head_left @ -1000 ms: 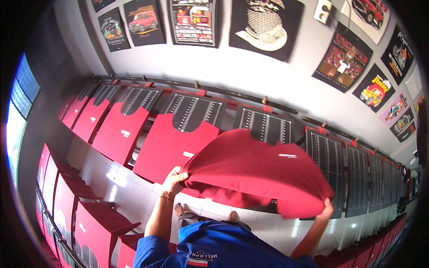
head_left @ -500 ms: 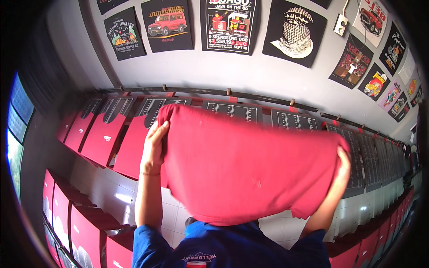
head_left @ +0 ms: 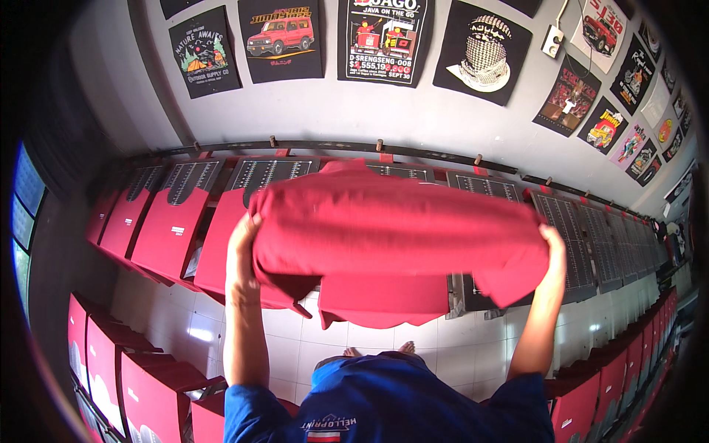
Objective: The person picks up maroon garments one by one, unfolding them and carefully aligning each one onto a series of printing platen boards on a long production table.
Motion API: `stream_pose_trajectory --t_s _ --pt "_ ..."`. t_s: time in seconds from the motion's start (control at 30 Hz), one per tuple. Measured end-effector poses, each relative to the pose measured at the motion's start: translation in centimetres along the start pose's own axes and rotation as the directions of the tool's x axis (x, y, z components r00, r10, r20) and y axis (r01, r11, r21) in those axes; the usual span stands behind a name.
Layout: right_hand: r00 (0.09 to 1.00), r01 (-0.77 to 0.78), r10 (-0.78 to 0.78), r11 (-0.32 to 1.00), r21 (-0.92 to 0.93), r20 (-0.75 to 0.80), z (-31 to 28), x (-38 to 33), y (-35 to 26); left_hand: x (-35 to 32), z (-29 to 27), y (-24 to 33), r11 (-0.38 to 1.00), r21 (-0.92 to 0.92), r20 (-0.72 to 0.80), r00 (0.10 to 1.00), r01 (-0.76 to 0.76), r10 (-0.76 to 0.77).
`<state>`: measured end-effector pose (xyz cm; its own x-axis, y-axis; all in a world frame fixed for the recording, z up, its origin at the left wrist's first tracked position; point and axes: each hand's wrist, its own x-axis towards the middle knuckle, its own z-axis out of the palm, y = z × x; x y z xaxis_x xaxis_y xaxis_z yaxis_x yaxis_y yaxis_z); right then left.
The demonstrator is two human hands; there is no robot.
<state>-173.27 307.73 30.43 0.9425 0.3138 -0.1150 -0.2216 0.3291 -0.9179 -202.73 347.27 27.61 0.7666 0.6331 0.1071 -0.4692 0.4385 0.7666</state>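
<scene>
A red T-shirt is stretched sideways between my two hands, slack folds running across its width. My left hand is closed on its left end, and my right hand grips the right end, fingertips curled over the cloth. The shirt hangs in front of a row of slanted printing boards and hides much of the middle ones. Another stretch of red cloth shows below it; whether that is part of the same shirt, I cannot tell. A dark board with white ruler marks stands behind its right half.
To the left, several boards carry red shirts. Bare dark boards run off to the right along a black rail. More red-covered boards stand at lower left and lower right. Printed dark cloths hang on the wall.
The shirt has dropped from a raised, billowing spread to a flatter, folded band, uncovering the floor and my feet. Both hands keep hold; the right has shifted slightly left.
</scene>
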Motion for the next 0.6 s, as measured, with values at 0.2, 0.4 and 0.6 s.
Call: stream_pose_trajectory --t_s 0.2,0.4,0.6 --pt "0.882 -0.468 0.467 0.884 0.005 -0.059 -11.5 -2.8 18.9 -9.5 -15.6 -13.1 0.877 0.354 -0.296 0.929 0.324 -0.223" --pt "0.848 -0.526 0.529 0.848 -0.056 0.038 -18.0 -8.5 27.7 -16.9 -22.3 -21.2 0.736 0.458 -0.318 0.866 0.497 -0.386" --pt "0.887 -0.456 0.318 0.492 -0.742 -0.334 -23.2 -6.3 31.6 -15.7 -20.8 -21.4 -0.179 0.939 -0.34 0.871 0.294 -0.355"
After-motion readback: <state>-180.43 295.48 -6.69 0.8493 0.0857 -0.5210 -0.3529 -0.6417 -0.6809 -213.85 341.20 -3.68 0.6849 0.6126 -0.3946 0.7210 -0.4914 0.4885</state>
